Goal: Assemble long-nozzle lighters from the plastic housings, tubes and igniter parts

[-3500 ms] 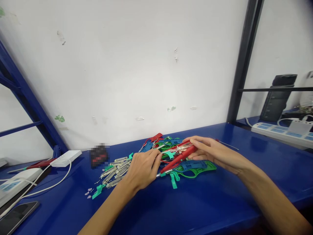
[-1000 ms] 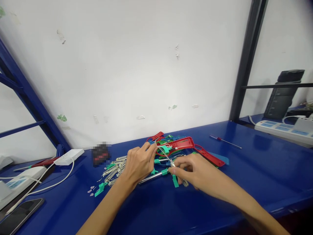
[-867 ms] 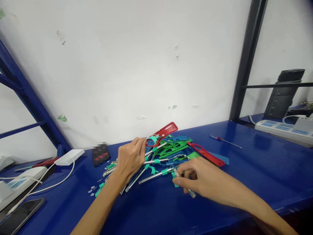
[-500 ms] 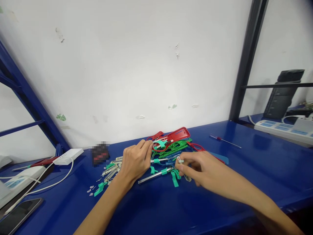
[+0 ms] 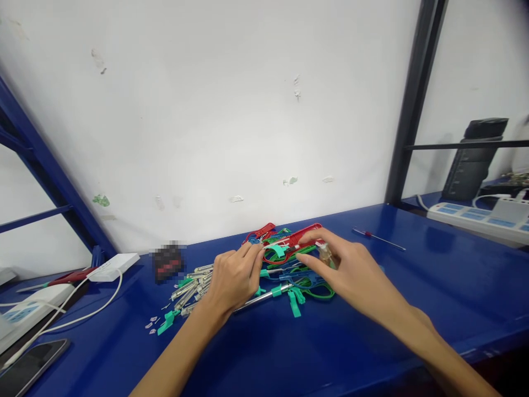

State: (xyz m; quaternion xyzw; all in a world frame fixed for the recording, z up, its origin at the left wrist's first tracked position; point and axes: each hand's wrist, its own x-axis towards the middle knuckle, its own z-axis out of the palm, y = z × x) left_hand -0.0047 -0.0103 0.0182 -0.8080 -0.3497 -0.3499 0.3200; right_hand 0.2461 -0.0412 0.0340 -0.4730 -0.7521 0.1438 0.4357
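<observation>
My left hand (image 5: 237, 274) is closed in a pinch on a thin rod-like piece with a teal tab (image 5: 279, 251) sticking out to the right. Over the right side of the pile hovers my right hand (image 5: 351, 264), its thumb and index finger apart. A small clear, brownish piece (image 5: 325, 255) sits in its curled fingers, partly hidden. Beneath and between the hands lie red plastic pieces (image 5: 303, 234), green and blue looped pieces (image 5: 324, 292), and a silver metal tube (image 5: 264, 296) with teal tape. Loose teal tabs (image 5: 294, 303) rest in front of it.
Left of the pile are several clear narrow pieces (image 5: 198, 281) and tiny white bits (image 5: 152, 325). A blurred dark object (image 5: 168, 262), a white box with a cable (image 5: 113, 267), and a phone (image 5: 35, 364) lie farther left. A thin red-and-clear rod (image 5: 378, 238) lies at right.
My right hand has moved up and spread its thumb and index finger, uncovering the looped green and blue pieces. My left hand has shifted slightly right and down with the teal-tabbed piece.
</observation>
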